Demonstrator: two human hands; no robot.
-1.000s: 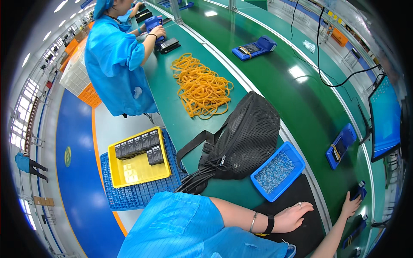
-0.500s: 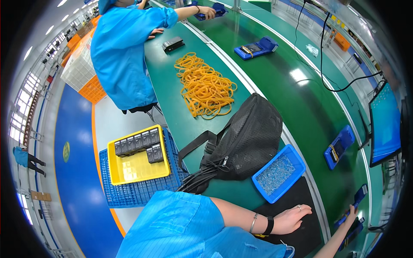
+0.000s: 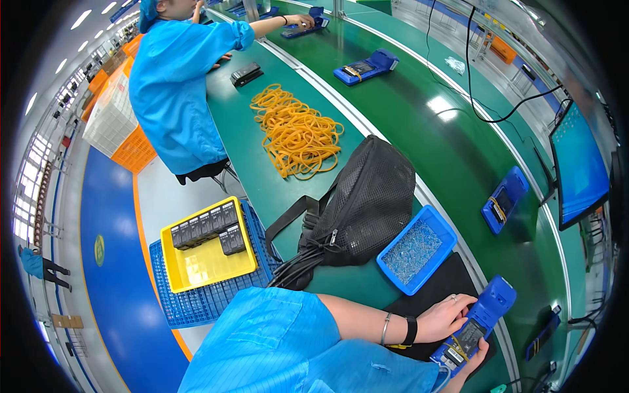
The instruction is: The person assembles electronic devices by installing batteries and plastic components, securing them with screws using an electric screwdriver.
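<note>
A blue handheld terminal (image 3: 468,335), with a black battery bay and a yellow rubber band round its lower end, is tilted over the black mat (image 3: 457,280). My right hand (image 3: 480,355) holds it from below and the right side, fingers closed round its edge. At its left edge is my left hand (image 3: 440,319), half-bent fingers apart and tips against or just beside the casing; contact is hard to make out. Just beyond that hand stands a blue tray (image 3: 401,283) of small metal screws. A black mesh bag (image 3: 373,209) lies farther up the bench.
Orange-yellow rubber bands (image 3: 295,134) lie heaped on the green bench. More terminals, one midway (image 3: 504,200), rest on the green belt beside a monitor (image 3: 578,167). A yellow tray (image 3: 208,265) of black batteries sits on blue crates at left. A co-worker (image 3: 173,92) reaches across the far end.
My right hand has brought a blue terminal from the belt to my left hand. The view has shifted slightly. The co-worker's hand remains at a terminal farther along.
</note>
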